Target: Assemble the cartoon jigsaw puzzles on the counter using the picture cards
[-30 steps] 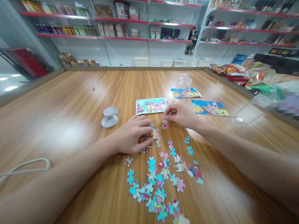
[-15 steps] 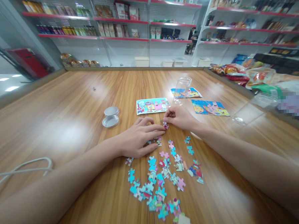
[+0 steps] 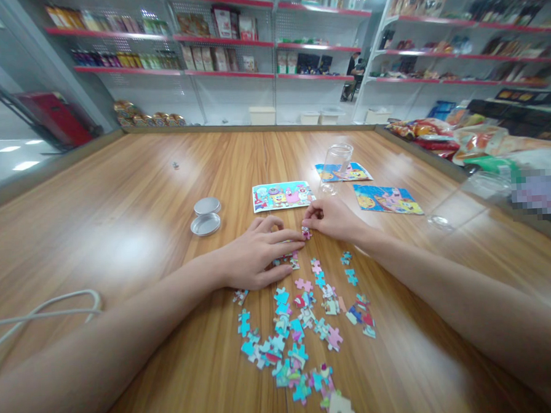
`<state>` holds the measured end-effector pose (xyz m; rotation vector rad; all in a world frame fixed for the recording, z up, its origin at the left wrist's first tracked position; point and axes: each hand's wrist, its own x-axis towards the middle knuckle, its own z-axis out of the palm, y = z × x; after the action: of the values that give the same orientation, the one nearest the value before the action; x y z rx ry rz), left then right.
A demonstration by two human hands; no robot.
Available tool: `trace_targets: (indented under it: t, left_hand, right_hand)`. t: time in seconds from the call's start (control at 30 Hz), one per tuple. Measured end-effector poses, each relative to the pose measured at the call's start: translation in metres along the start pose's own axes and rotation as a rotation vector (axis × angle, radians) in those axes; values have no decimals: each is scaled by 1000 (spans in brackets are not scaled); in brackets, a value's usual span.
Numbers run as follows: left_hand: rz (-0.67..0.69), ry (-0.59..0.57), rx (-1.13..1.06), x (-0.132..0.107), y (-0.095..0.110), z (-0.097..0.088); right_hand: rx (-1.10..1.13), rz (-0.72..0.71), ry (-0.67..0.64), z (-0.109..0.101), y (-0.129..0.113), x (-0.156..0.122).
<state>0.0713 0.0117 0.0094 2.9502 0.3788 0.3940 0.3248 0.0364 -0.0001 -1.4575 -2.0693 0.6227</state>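
Note:
My left hand (image 3: 254, 254) lies palm down with its fingers spread, partly covering some joined jigsaw pieces (image 3: 295, 263). Its fingertips reach the edge of a small pink and white jigsaw piece (image 3: 306, 232). That piece is pinched between the thumb and finger of my right hand (image 3: 330, 219), whose other fingers are curled. Nearer to me, many loose jigsaw pieces (image 3: 298, 355) in turquoise, pink and white are scattered, some overlapping. Beyond my hands lies a cartoon picture card (image 3: 283, 195); what my left palm covers is hidden.
Two round metal lids (image 3: 205, 224) sit left of the card. A clear jar (image 3: 338, 160) stands by two blue cartoon sheets (image 3: 388, 199); another clear container (image 3: 469, 199) lies right. A white cable (image 3: 54, 304) loops at the left. Packaged goods (image 3: 433, 136) line the right edge.
Both hands keep almost the same pose, and the pinched piece stays at the fingertips. The whole view has shifted very slightly.

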Motion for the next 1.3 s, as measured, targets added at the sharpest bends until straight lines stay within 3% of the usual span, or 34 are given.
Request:
trace_targets:
  t: [0.4,0.67,1.13,1.3]
  left_hand:
    - [-2,-9,26,0,1,0]
    - [5,27,5,0,0,1]
    - [-4,9,-11,0,0,0]
    - [-17,84,-22,-4,-3,-2]
  right_hand:
    - [-132,-8,34,-2,-14,-6]
    - [12,44,-16,-5,-5,1]
    - [-2,-36,-26,-6,-8,-5]
    - [-33,-85,39,-15,-8,-14]
